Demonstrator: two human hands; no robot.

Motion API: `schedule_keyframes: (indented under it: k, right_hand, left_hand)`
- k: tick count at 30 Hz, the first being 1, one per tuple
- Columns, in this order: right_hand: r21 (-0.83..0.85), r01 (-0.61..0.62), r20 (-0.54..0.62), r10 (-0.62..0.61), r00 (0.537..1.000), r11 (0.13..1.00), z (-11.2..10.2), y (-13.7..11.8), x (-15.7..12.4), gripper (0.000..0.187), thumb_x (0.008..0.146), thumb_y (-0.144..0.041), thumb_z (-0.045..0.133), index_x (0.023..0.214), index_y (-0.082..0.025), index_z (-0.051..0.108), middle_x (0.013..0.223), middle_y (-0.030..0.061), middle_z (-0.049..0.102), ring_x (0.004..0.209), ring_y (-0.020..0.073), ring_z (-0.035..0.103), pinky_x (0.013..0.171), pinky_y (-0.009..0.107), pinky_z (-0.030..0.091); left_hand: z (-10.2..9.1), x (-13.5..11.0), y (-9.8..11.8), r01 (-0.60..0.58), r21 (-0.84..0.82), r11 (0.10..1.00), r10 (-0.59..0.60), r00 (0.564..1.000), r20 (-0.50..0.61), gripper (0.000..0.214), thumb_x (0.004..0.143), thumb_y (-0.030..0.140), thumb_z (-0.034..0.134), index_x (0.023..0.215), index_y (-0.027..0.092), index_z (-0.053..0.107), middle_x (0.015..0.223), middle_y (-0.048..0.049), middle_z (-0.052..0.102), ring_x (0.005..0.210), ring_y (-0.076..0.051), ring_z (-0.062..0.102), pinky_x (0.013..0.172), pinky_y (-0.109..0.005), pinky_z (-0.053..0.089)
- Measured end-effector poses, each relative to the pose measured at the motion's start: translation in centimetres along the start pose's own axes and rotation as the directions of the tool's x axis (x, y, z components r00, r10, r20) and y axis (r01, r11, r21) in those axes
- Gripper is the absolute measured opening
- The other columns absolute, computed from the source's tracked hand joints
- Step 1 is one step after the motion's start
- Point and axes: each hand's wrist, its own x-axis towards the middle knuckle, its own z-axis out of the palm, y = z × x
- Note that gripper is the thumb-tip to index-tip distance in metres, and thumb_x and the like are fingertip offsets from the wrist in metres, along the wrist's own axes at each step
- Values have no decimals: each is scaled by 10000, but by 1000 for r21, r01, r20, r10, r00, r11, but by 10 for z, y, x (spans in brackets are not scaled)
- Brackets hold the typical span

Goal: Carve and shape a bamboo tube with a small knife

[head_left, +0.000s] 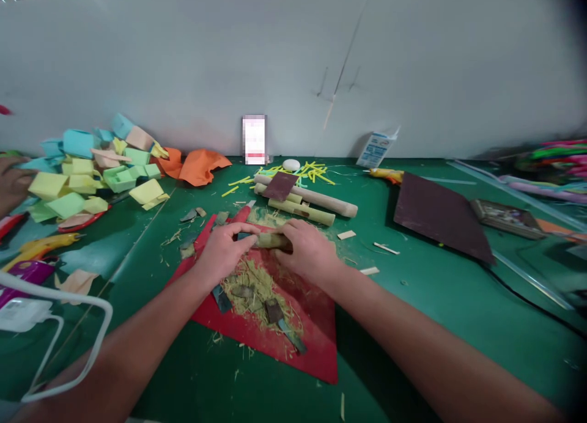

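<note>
A short, pale green-brown bamboo tube (271, 240) lies crosswise between my hands, above a red sheet (316, 331). My right hand (307, 249) is closed around the tube's right end. At its left end, my left hand (229, 249) is closed in a pinch on a small bluish-grey piece that looks like sandpaper, mostly covered by the fingers. Under my hands, a heap of bamboo shavings (254, 282) covers part of the sheet. Worn scraps of sandpaper (274, 311) lie among the shavings.
Beyond my hands are longer bamboo tubes (325, 202), a brown sandpaper square (280, 185) and yellow strips (316, 171). Folded paper boxes (82, 178) pile up at left, near another person's hand (11, 181). At right are a large dark sheet (438, 218) and a small tray (507, 218).
</note>
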Motion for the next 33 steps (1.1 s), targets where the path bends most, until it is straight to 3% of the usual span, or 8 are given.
schedule_keyframes:
  k: [6,9,14,20,26,33]
  right_hand:
    - [55,56,28,-57,998,997,-4,3,-12,214,751,-225,632,962,-189,635,943,58,622,872,204,546,727,311,382]
    - [57,30,26,-32,999,998,-7,3,-19,215,730,-216,633,943,-187,623,929,51,614,862,202,544,700,303,372]
    - [78,2,-6,-2,1000,997,-7,0,-26,221,765,-306,636,953,-192,616,917,42,613,840,199,547,673,304,363]
    - [137,35,-18,-33,999,990,-4,1,-29,177,784,-260,631,947,-192,619,926,40,626,865,195,553,698,302,380]
    - [172,28,-29,-23,999,985,-3,1,-31,174,756,-258,675,904,-190,614,915,34,625,843,184,549,691,289,386]
    - [204,43,-59,-32,998,978,-2,1,-31,156,727,-239,689,862,-200,623,845,23,600,796,172,539,647,275,377]
  left_hand:
    - [6,-7,3,174,-257,950,-156,984,89,229,754,336,671,926,185,672,569,21,599,482,-101,507,467,-205,370]
    - [9,-13,8,207,-339,918,-171,976,132,226,727,316,706,885,174,628,597,14,621,503,-100,543,470,-196,394]
    - [10,-14,8,247,-390,887,-194,966,170,235,725,309,719,866,166,599,608,11,626,517,-97,557,498,-200,425]
    - [12,-12,7,349,-373,860,-268,930,252,258,709,316,724,865,161,590,565,16,607,469,-89,521,450,-192,393]
    - [15,-17,10,309,-315,897,-232,938,260,248,723,300,699,893,170,574,545,42,573,467,-98,524,470,-209,418]
    - [9,-15,7,72,-48,996,-63,982,181,155,713,284,712,803,178,646,745,6,633,623,-108,540,578,-220,432]
